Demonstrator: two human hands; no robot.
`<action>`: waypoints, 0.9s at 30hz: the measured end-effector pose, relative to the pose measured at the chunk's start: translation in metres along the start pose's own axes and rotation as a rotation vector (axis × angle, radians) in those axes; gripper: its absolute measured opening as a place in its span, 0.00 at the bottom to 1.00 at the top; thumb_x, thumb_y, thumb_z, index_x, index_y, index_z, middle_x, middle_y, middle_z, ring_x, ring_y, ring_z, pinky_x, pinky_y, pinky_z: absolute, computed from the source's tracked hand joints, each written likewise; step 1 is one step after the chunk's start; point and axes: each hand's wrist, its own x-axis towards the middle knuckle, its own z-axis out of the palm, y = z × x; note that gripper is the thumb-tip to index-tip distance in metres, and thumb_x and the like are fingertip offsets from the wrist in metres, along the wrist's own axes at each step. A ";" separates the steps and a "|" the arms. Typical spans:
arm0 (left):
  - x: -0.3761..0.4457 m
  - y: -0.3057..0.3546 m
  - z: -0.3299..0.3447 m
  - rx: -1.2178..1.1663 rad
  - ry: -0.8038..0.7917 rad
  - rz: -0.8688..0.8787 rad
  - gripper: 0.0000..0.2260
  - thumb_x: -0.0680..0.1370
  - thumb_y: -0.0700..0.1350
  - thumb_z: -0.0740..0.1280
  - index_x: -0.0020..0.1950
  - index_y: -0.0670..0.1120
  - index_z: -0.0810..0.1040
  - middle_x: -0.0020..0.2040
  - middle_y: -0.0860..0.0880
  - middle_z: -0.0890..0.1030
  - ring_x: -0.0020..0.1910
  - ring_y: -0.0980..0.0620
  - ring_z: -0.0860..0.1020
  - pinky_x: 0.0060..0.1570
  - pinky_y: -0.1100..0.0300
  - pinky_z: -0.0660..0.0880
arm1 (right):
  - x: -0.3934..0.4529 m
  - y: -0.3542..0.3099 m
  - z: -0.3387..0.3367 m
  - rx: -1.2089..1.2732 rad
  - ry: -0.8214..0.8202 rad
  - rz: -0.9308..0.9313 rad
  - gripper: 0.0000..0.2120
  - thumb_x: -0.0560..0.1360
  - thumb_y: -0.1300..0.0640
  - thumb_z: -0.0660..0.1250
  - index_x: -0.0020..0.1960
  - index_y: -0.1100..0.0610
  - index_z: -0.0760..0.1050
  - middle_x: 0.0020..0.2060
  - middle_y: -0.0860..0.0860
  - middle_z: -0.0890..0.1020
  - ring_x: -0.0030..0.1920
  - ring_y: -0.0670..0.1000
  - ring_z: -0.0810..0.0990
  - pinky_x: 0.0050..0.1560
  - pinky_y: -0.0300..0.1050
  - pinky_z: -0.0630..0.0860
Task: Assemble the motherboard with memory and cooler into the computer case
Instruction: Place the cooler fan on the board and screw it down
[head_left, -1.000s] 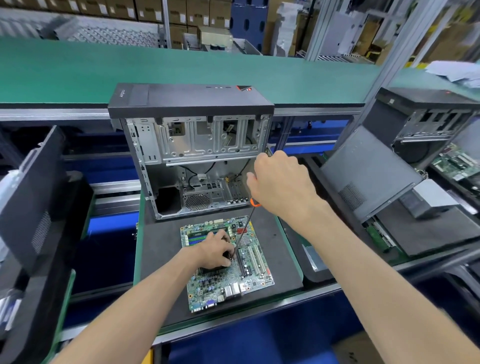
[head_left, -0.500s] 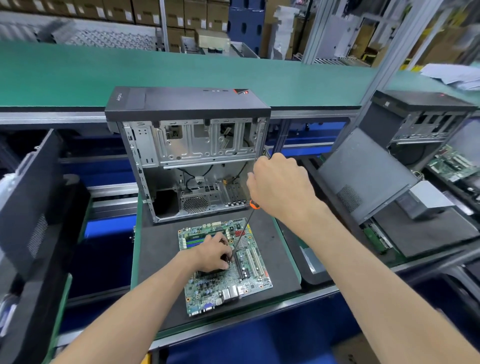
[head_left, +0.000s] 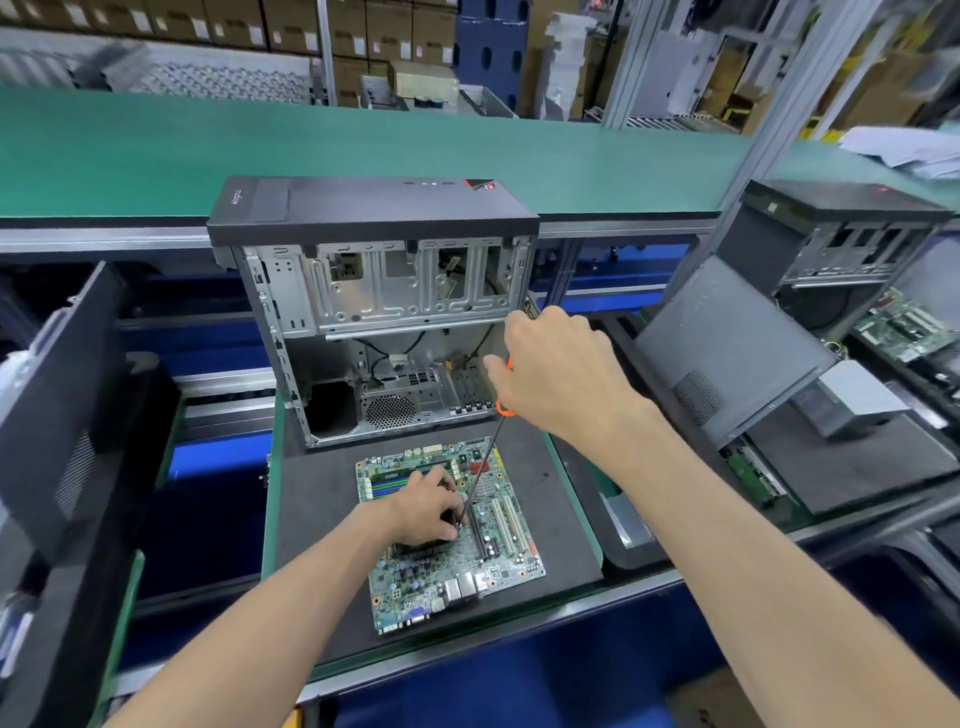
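Note:
A green motherboard (head_left: 498, 564) lies flat on a black foam pad (head_left: 311, 499), in front of an open computer case (head_left: 374, 312) that stands with its side off. My left hand (head_left: 423, 506) rests on the black cooler (head_left: 415, 545) in the middle of the board, its fingers curled down by the screwdriver's tip. My right hand (head_left: 556, 364) grips the orange handle of a long screwdriver (head_left: 480, 470), whose thin shaft slants down to the cooler's right edge. Blue memory slots (head_left: 387, 486) show left of my left hand.
A second open case (head_left: 841, 239) with a leaning grey side panel (head_left: 727, 348) stands at the right, another motherboard (head_left: 904, 325) behind it. A black panel (head_left: 57, 400) leans at the left. A green conveyor belt (head_left: 311, 150) runs behind the case.
Both hands keep their places on the cooler and the screwdriver. Only the view has shifted slightly.

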 end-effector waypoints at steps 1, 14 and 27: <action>0.000 0.000 0.000 -0.002 0.001 -0.001 0.08 0.80 0.49 0.67 0.57 0.49 0.79 0.66 0.48 0.63 0.62 0.44 0.62 0.66 0.46 0.65 | 0.001 0.002 -0.003 0.090 -0.053 -0.063 0.11 0.75 0.50 0.67 0.42 0.55 0.68 0.35 0.50 0.68 0.39 0.56 0.71 0.36 0.48 0.65; 0.002 -0.001 0.002 0.027 -0.001 -0.012 0.09 0.80 0.50 0.67 0.57 0.47 0.78 0.66 0.48 0.62 0.60 0.45 0.62 0.65 0.46 0.65 | -0.002 -0.009 -0.005 0.093 -0.054 -0.111 0.09 0.77 0.51 0.65 0.44 0.55 0.68 0.36 0.50 0.69 0.40 0.57 0.72 0.37 0.49 0.69; 0.002 -0.002 0.001 0.032 0.000 -0.006 0.10 0.80 0.50 0.67 0.59 0.49 0.78 0.66 0.48 0.62 0.61 0.45 0.62 0.66 0.46 0.65 | -0.005 -0.005 -0.001 0.057 0.008 -0.070 0.11 0.77 0.51 0.65 0.43 0.55 0.66 0.37 0.50 0.70 0.37 0.55 0.70 0.32 0.47 0.64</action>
